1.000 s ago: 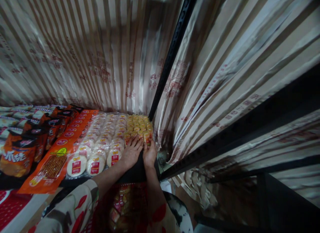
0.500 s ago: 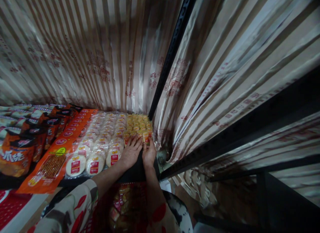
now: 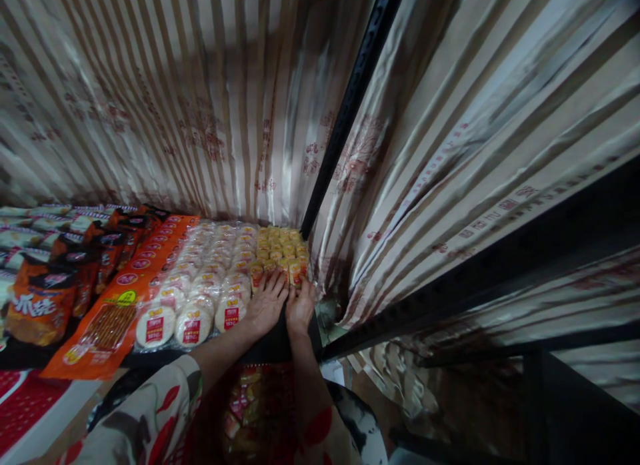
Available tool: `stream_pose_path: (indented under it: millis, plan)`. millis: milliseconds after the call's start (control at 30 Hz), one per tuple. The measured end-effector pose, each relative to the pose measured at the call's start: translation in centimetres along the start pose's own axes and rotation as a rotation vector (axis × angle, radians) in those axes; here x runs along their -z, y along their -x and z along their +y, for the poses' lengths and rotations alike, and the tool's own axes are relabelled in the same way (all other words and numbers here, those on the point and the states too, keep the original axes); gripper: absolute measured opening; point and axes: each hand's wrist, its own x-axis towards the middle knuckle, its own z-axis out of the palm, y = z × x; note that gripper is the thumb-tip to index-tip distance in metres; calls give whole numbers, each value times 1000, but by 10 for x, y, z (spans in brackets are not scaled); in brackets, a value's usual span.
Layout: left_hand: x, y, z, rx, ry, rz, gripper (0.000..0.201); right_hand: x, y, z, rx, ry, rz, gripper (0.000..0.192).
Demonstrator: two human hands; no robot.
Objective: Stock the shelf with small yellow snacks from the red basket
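Note:
Small yellow snack packets [image 3: 280,240] stand in close rows at the right end of the dark shelf. My left hand [image 3: 270,303] lies over the front of these rows, palm down, its fingers outstretched and touching the packets. Beside it, my right hand [image 3: 301,310] has its fingers curled at a front-corner packet [image 3: 295,270], gripping it at the lower part; part of the grip is hidden. Left of my hands are rows of round white rice crackers [image 3: 194,324] in clear wrappers.
An orange bag of stick snacks [image 3: 103,325] and several orange-and-black snack bags [image 3: 43,302] fill the shelf's left side. A black metal post [image 3: 345,125] rises behind the packets. Striped curtains [image 3: 225,118] hang behind and right. Below, a red container holds wrapped items [image 3: 245,412].
The view has shifted slightly, so the shelf sits a little further right. Both hands stay at the front yellow packets, with little visible movement against them.

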Motion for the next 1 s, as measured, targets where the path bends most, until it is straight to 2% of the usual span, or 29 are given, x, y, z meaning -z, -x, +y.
stream_pose_path:
  millis: [233, 367, 567, 667, 800, 1000]
  plan:
    - [-9, 3, 2, 29, -9, 66, 38, 2, -1, -1, 58, -10, 24, 35]
    - [-6, 10, 11, 79, 97, 98, 42, 3, -1, -1, 67, -9, 26, 36]
    - [4, 23, 33, 497, 356, 185, 70, 3, 2, -1, 36, 64, -3, 42]
    - [3, 22, 35, 608, 464, 159, 79, 1, 2, 3, 61, 30, 7, 42]
    - [0, 18, 32, 621, 528, 130, 78, -3, 0, 8, 90, -10, 14, 42]
    - [-1, 20, 29, 594, 496, 143, 78, -4, -1, 13, 121, -14, 11, 43]
